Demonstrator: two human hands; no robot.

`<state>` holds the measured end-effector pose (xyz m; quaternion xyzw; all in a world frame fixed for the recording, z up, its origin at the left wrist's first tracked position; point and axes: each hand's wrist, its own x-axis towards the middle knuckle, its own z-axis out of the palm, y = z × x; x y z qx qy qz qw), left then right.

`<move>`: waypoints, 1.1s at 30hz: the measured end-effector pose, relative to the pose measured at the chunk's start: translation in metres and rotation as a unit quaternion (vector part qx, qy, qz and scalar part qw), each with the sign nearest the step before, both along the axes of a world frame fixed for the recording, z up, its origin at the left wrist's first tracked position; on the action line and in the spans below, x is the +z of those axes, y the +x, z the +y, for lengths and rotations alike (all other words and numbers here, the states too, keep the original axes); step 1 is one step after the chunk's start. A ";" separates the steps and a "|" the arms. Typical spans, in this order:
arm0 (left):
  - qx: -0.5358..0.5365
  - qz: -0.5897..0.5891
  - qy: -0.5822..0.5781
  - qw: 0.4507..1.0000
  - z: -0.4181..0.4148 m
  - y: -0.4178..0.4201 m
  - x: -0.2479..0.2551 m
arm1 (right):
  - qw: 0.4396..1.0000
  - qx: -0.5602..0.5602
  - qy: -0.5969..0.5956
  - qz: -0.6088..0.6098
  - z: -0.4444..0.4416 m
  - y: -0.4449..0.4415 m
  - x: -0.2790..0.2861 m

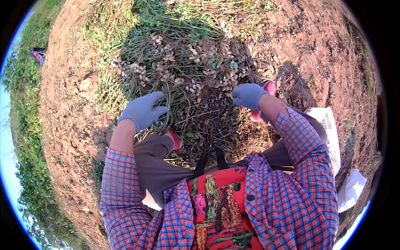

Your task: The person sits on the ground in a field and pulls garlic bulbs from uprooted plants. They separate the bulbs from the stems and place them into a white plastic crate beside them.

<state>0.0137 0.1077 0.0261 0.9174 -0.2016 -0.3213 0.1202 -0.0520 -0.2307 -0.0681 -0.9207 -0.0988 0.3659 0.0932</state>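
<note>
A heap of pulled peanut plants point(150, 57) lies before me, green stems to the left and pods towards the middle and right. Clusters of pale peanut pods point(229, 79) hang on the roots. My left hand point(142, 111), in a grey-blue glove, is at the left of the heap, thumb and forefinger apart beside a bundle of green stems point(168, 104). Nothing shows clearly in its grasp. Also gloved, my right hand point(249, 95) is just below the pods at the right edge, its fingers curled. Whether a pod is between them is hidden.
Dry stalks and leaf litter point(212, 128) cover the ground between my red shoes point(176, 139). On my right are a white plastic crate point(332, 137) and a white sack point(353, 190). A dark bag point(39, 56) lies far left, by green growth. Reddish soil point(312, 40) surrounds the heap.
</note>
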 end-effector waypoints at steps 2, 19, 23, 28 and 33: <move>0.019 0.007 0.044 0.999 0.024 0.012 -0.028 | 0.994 0.076 0.072 0.001 0.038 -0.009 0.000; -0.007 -0.018 0.220 0.975 -0.080 0.037 -0.235 | 0.973 0.162 0.162 -0.025 0.056 -0.030 0.040; -0.020 -0.082 0.255 0.963 -0.074 0.022 -0.245 | 0.977 0.150 0.149 -0.026 0.046 -0.032 0.040; -0.005 -0.122 0.216 0.969 -0.068 0.014 -0.225 | 0.977 0.149 0.140 -0.063 0.034 -0.034 0.039; -0.041 -0.234 0.028 0.971 -0.064 0.007 -0.150 | 0.987 0.129 0.082 -0.045 0.021 -0.024 0.043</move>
